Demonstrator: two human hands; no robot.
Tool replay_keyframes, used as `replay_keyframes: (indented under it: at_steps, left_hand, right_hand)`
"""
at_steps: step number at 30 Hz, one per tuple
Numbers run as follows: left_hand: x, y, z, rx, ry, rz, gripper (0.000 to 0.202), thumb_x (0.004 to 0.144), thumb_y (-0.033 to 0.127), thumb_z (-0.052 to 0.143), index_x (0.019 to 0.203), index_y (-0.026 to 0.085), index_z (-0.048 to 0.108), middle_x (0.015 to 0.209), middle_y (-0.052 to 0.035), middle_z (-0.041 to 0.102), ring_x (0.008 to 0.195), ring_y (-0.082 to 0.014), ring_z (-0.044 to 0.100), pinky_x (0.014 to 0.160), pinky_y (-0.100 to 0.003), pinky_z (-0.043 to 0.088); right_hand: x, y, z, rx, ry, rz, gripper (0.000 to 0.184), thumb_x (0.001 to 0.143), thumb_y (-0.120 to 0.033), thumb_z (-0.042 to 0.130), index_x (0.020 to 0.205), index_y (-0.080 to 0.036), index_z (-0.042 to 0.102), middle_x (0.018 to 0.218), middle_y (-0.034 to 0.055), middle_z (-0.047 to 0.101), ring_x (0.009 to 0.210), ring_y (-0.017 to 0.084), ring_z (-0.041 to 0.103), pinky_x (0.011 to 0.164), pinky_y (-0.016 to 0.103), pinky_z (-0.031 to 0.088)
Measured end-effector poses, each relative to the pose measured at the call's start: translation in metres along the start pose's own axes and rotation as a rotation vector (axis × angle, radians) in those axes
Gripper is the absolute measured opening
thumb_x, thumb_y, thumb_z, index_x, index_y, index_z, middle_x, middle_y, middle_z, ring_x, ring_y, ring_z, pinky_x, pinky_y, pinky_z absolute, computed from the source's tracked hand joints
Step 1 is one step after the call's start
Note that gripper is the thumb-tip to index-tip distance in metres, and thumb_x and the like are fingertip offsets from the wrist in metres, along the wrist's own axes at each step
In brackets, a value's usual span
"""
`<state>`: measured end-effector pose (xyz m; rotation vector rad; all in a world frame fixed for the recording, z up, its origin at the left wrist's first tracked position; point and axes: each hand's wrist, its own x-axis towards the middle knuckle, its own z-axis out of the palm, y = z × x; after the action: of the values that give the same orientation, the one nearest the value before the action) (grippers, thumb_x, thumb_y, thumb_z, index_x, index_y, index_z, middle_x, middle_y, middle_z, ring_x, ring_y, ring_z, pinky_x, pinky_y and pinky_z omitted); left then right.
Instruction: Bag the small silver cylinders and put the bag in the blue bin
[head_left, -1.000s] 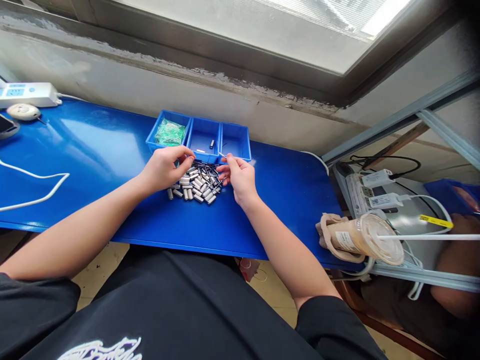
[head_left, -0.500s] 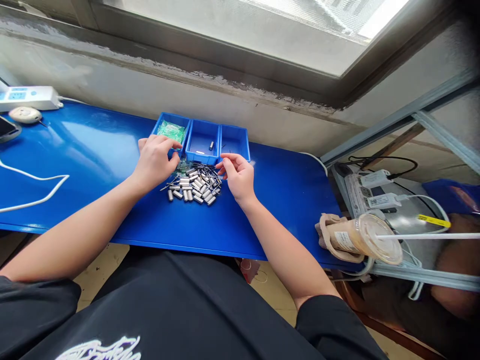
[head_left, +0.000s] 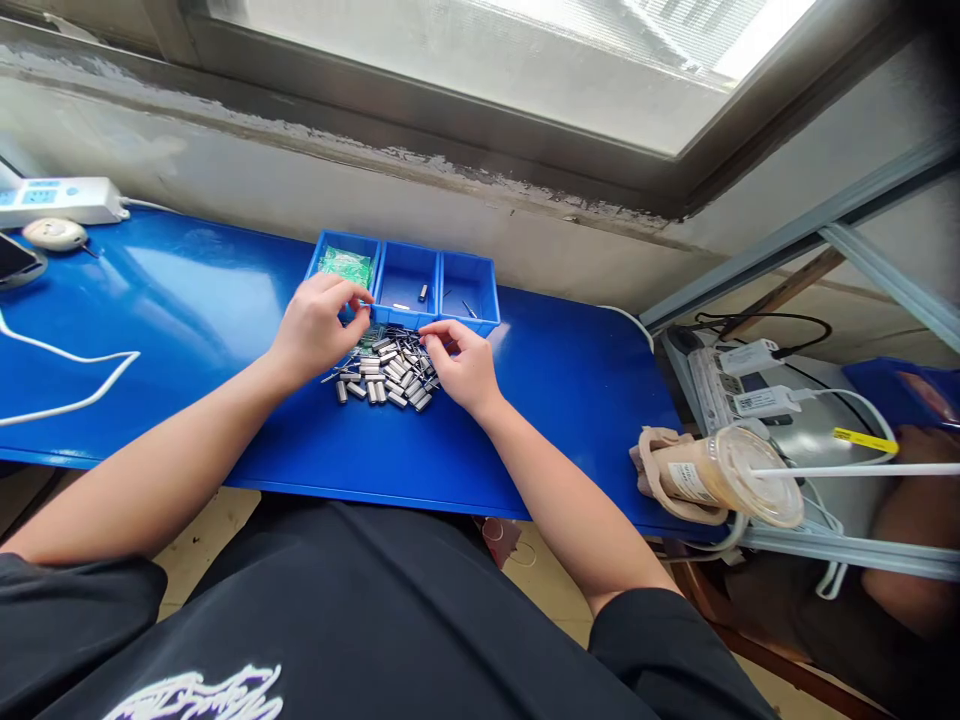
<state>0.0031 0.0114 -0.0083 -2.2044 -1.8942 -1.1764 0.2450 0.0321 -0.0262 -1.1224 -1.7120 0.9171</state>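
Observation:
A pile of small silver metal-cased parts (head_left: 394, 375) and thin dark pin-like parts (head_left: 405, 343) lies on the blue table before three joined blue bins. My left hand (head_left: 319, 325) hovers by the front of the left bin (head_left: 311, 262), thumb and forefinger curled with a gap between them. At the pile's upper right edge, my right hand (head_left: 461, 368) has its fingertips closed among the thin dark parts; what they pinch is too small to make out. The middle bin (head_left: 409, 265) holds a silver part (head_left: 423, 293) and a pale piece. Thin dark pieces (head_left: 469, 309) lie in the right bin (head_left: 484, 270).
Bagged green circuit boards (head_left: 346, 265) fill the left bin. A lidded drink cup (head_left: 697, 475) in a cardboard holder stands at the table's right end, beside a metal frame and chargers. At far left are a power strip (head_left: 64, 200), a mouse (head_left: 54, 235) and a white cable (head_left: 90, 355).
My right hand has moved left and slightly down, from the front of the right bin to the pile's edge. My left hand has shifted slightly right.

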Motion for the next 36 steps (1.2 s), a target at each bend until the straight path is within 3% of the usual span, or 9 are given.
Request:
replay_keyframes:
  at_steps: [3, 6, 10, 15, 23, 28, 32, 36]
  left_hand:
    - [0.0, 0.005, -0.005, -0.014, -0.234, 0.051, 0.025, 0.095, 0.028, 0.061, 0.108, 0.018, 0.081, 0.081, -0.0041, 0.073, 0.076, -0.0172, 0.067, 0.08, -0.029, 0.051]
    - [-0.002, 0.014, -0.01, 0.158, -0.518, 0.005, 0.04, 0.095, 0.026, 0.058, 0.13, 0.022, 0.078, 0.083, -0.0038, 0.076, 0.076, -0.021, 0.072, 0.074, -0.029, 0.051]
    - [-0.003, 0.028, -0.016, 0.354, -0.609, -0.078, 0.058, 0.099, 0.025, 0.048, 0.155, 0.025, 0.062, 0.105, -0.0102, 0.081, 0.104, -0.0345, 0.079, 0.091, -0.041, 0.061]
    - [0.0, 0.031, -0.019, 0.395, -0.675, -0.141, 0.054, 0.101, 0.035, 0.052, 0.152, 0.021, 0.064, 0.117, -0.0153, 0.08, 0.114, -0.0398, 0.078, 0.099, -0.049, 0.064]
    - [0.002, 0.028, -0.017, 0.355, -0.693, -0.157, 0.048, 0.102, 0.037, 0.052, 0.144, 0.021, 0.071, 0.116, -0.013, 0.081, 0.115, -0.0362, 0.077, 0.101, -0.044, 0.063]
    - [0.002, 0.026, -0.018, 0.324, -0.644, -0.134, 0.038, 0.102, 0.033, 0.053, 0.128, 0.024, 0.078, 0.107, -0.0092, 0.082, 0.107, -0.0303, 0.078, 0.092, -0.036, 0.06]
    - [0.001, 0.021, -0.018, 0.271, -0.535, -0.088, 0.031, 0.098, 0.03, 0.056, 0.115, 0.022, 0.081, 0.095, -0.0077, 0.08, 0.088, -0.0247, 0.075, 0.076, -0.031, 0.052]
    - [-0.004, 0.016, -0.014, 0.096, -0.294, 0.006, 0.022, 0.095, 0.031, 0.063, 0.101, 0.02, 0.081, 0.071, -0.0031, 0.07, 0.065, -0.0165, 0.063, 0.066, -0.028, 0.043]
  right_hand:
    - [-0.004, 0.001, 0.005, -0.04, -0.086, -0.049, 0.026, 0.093, -0.035, 0.063, 0.101, -0.018, 0.081, 0.095, 0.0054, 0.082, 0.077, 0.013, 0.07, 0.074, 0.028, 0.055]
    - [-0.006, 0.001, 0.007, -0.048, -0.124, -0.067, 0.028, 0.093, -0.036, 0.062, 0.102, -0.018, 0.081, 0.099, 0.0062, 0.083, 0.079, 0.013, 0.07, 0.075, 0.028, 0.056]
    - [-0.006, 0.002, 0.007, -0.051, -0.144, -0.062, 0.029, 0.094, -0.038, 0.062, 0.103, -0.018, 0.081, 0.1, 0.007, 0.083, 0.08, 0.013, 0.07, 0.076, 0.029, 0.056]
    - [-0.007, -0.001, 0.007, -0.054, -0.168, -0.063, 0.03, 0.093, -0.037, 0.061, 0.103, -0.017, 0.081, 0.099, 0.0071, 0.083, 0.078, 0.013, 0.069, 0.075, 0.028, 0.055]
    - [-0.008, -0.002, 0.006, -0.051, -0.18, -0.053, 0.031, 0.093, -0.039, 0.06, 0.103, -0.017, 0.081, 0.102, 0.0075, 0.084, 0.08, 0.013, 0.07, 0.076, 0.029, 0.055]
    - [-0.009, -0.002, 0.006, -0.065, -0.186, -0.058, 0.03, 0.094, -0.036, 0.06, 0.104, -0.017, 0.081, 0.101, 0.0071, 0.084, 0.08, 0.013, 0.071, 0.076, 0.029, 0.056]
    - [-0.01, -0.001, 0.007, -0.073, -0.187, -0.084, 0.03, 0.094, -0.037, 0.06, 0.104, -0.017, 0.081, 0.1, 0.0071, 0.083, 0.081, 0.014, 0.071, 0.077, 0.029, 0.057]
    - [-0.01, -0.002, 0.008, -0.068, -0.171, -0.096, 0.03, 0.094, -0.039, 0.06, 0.104, -0.018, 0.081, 0.102, 0.007, 0.084, 0.08, 0.014, 0.071, 0.075, 0.029, 0.057]
